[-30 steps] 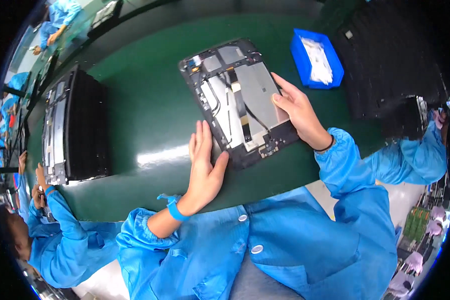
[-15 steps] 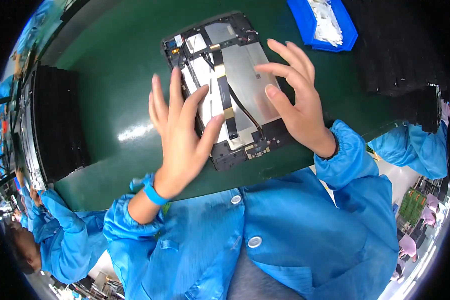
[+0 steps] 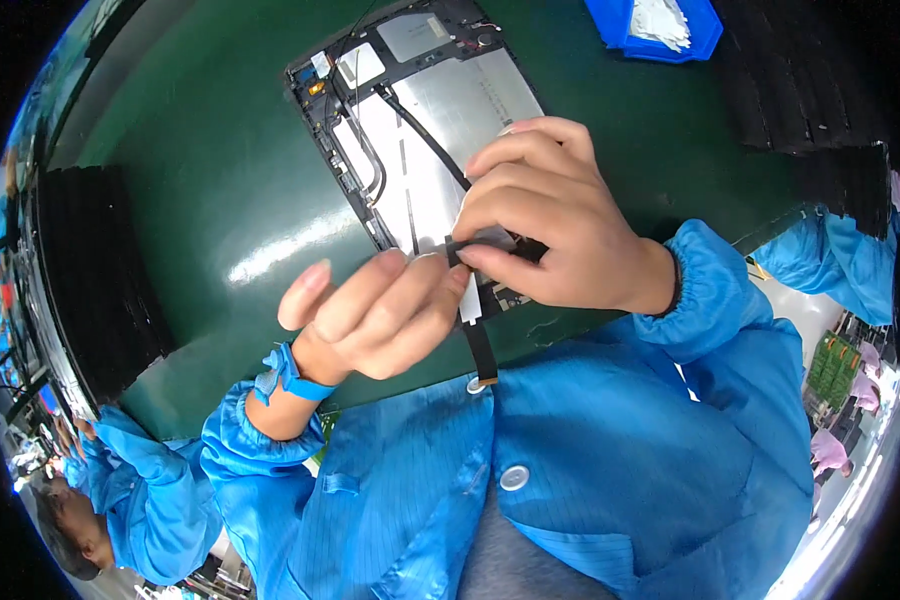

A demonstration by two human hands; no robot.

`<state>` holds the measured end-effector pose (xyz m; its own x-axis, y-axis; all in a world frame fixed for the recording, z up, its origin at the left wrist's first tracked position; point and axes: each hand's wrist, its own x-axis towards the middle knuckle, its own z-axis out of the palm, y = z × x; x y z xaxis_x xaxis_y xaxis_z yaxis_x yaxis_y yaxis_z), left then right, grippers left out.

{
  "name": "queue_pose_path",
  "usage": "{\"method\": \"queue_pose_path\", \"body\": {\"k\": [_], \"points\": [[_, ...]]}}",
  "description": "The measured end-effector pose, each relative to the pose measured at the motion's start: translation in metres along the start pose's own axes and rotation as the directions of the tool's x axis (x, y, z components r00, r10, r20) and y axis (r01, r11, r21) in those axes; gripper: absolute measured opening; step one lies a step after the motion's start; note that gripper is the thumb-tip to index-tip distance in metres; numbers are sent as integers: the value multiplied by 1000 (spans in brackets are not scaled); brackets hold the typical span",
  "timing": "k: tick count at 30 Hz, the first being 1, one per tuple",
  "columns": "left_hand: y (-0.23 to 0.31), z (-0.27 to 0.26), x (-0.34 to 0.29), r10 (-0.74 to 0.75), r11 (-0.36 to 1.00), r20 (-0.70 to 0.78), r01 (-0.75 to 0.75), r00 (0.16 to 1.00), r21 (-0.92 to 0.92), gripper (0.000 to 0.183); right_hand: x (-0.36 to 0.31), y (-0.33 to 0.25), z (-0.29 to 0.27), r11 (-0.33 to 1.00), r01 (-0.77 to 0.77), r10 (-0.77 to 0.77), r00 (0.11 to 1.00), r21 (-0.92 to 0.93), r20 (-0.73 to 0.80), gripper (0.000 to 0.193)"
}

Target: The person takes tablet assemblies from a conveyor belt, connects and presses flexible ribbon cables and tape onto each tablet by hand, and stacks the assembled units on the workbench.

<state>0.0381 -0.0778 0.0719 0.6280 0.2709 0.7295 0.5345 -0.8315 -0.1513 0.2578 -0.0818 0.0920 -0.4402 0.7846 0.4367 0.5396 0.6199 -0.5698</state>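
An opened tablet [image 3: 475,90] lies tilted on the green table, its silver metal back, dark frame and small boards exposed. Over its near end I pinch a black flat ribbon cable [image 3: 481,350], whose loose end hangs past the tablet toward my jacket. My left hand [image 3: 380,315] grips it with thumb and fingertips, the other fingers curled. Close against it, my right hand [image 3: 560,225] also pinches the cable and covers part of the tablet's near right side. A thin black cable [image 3: 425,135] still runs across the silver back and disappears beneath my right hand.
At the far right stands a blue bin [image 3: 705,40] with white pieces inside. Black mats [image 3: 105,270] cover the table's left side, and a black surface [image 3: 800,90] lies at the right. A co-worker in blue [image 3: 155,500] sits at lower left.
The ribbon cable has come off the tablet's middle and is now between my fingers. Both hands have gone from spread to pinching together. In view, the tablet sits farther up and left.
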Motion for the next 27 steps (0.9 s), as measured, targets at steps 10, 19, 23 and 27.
{"method": "queue_pose_path", "body": {"k": [10,19,23,27], "points": [[-8,-5,-4,159,978,35,-153,987,-142,15,7,0,2,971,-167,139,976,173,166,9],[-9,1,1,212,942,-57,-219,976,-255,5,8,-1,-4,951,-223,170,955,213,243,8],[-9,0,3,273,908,-50,-275,961,-317,7,8,7,-1,993,-91,82,990,79,118,7],[-7,-5,2,5,897,127,51,992,-440,20,20,23,-26,969,-245,239,963,-35,-127,7]]}}
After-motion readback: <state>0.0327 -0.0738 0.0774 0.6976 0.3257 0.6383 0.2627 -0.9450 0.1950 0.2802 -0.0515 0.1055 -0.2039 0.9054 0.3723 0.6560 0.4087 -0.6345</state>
